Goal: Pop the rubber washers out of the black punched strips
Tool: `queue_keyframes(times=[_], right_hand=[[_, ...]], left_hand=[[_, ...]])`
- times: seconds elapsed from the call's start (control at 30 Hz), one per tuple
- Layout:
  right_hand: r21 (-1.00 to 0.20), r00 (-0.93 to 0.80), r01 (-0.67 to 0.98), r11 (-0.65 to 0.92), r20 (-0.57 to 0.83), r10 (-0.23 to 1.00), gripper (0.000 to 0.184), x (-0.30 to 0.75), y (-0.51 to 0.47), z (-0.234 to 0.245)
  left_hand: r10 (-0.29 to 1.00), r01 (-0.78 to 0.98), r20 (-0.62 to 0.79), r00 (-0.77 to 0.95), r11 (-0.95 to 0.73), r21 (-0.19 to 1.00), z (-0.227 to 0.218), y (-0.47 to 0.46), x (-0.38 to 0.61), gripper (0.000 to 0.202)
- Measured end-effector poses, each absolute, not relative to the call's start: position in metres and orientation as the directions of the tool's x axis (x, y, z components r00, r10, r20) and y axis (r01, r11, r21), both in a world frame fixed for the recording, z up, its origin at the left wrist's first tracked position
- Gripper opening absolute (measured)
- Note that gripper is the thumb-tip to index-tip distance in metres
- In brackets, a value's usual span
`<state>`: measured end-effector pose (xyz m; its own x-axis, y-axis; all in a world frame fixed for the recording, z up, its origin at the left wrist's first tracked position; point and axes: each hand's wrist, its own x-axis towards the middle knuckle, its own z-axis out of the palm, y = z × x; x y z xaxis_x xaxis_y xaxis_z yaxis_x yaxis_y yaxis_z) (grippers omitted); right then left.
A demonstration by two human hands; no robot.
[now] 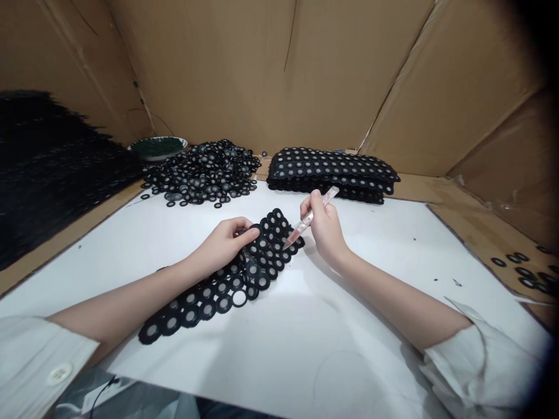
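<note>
A long sheet of joined black rings with greyish centres [207, 308] lies slantwise on the white work surface. Over its upper edge, my left hand [225, 244] is closed, thumb on top and curled fingers at the far side. One ring near the lower edge shows plain white inside. My right hand [327, 235] grips a slim pen-like tool [305, 222] with a clear, pinkish handle and a reddish tapered end. Its pointed tip meets or hovers just above the rings near the sheet's right end; I cannot tell which.
Behind the sheet is a heap of loose black rings [209, 169], beside a bowl of dark green stuff [158, 147]. Folded ring sheets [334, 166] are stacked at the back. A dark pile [56, 169] stands left; scattered rings [526, 272] lie right. Cardboard walls [244, 75] enclose the table.
</note>
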<state>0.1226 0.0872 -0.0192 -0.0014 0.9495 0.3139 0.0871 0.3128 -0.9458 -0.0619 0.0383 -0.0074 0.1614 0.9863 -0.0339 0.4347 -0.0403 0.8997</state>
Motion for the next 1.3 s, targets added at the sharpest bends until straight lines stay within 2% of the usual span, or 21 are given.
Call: queue_keyframes(times=[0.1,0.27,0.4,0.47,0.53,0.7,0.8,1.0,1.13,1.2,1.3], right_hand=[[-0.941,-0.043,0.055,0.335,0.333,0.942,0.042,0.122,0.085,-0.018],[-0.892,-0.137,0.159,0.422,0.404,0.905,0.025,0.122,0.077,-0.014],[-0.742,-0.379,0.219,0.634,0.534,0.756,0.022,0.124,0.071,-0.016],[-0.662,-0.504,0.225,0.715,0.549,0.667,0.019,0.123,0.069,-0.018],[-0.634,-0.537,0.225,0.74,0.553,0.637,0.019,0.123,0.068,-0.019],[-0.827,-0.425,0.094,0.554,0.47,0.774,0.033,0.129,0.078,-0.018],[-0.906,-0.434,0.037,0.423,0.366,0.823,0.032,0.132,0.085,-0.019],[-0.981,-0.513,-0.1,0.164,0.192,0.837,0.023,0.129,0.09,-0.025],[-0.987,-0.519,-0.159,-0.002,0.082,0.851,0.03,0.127,0.089,-0.024],[-0.985,-0.51,-0.167,-0.034,0.056,0.858,0.029,0.127,0.088,-0.023],[-0.99,-0.489,-0.127,0.054,0.11,0.866,0.02,0.127,0.088,-0.022]], left_hand=[[0.984,0.385,-0.053,0.172,-0.017,0.923,-0.008,0.039,-0.062,0.026],[0.973,0.273,-0.093,0.209,0.034,0.961,-0.008,0.038,-0.061,0.027],[0.964,0.2,-0.109,0.243,0.06,0.978,-0.01,0.04,-0.063,0.027],[0.964,0.188,-0.1,0.248,0.053,0.981,-0.012,0.041,-0.065,0.026],[0.965,0.17,-0.094,0.246,0.052,0.984,-0.014,0.042,-0.066,0.025],[0.958,0.087,-0.11,0.264,0.09,0.992,-0.014,0.042,-0.066,0.022],[0.956,0.084,-0.112,0.272,0.092,0.992,-0.013,0.041,-0.065,0.021],[0.952,0.082,-0.126,0.28,0.108,0.991,-0.013,0.042,-0.065,0.02],[0.948,0.077,-0.133,0.288,0.115,0.99,-0.013,0.042,-0.066,0.02],[0.948,0.086,-0.136,0.289,0.116,0.989,-0.013,0.041,-0.065,0.021],[0.95,0.112,-0.132,0.283,0.104,0.988,-0.012,0.041,-0.065,0.023]])
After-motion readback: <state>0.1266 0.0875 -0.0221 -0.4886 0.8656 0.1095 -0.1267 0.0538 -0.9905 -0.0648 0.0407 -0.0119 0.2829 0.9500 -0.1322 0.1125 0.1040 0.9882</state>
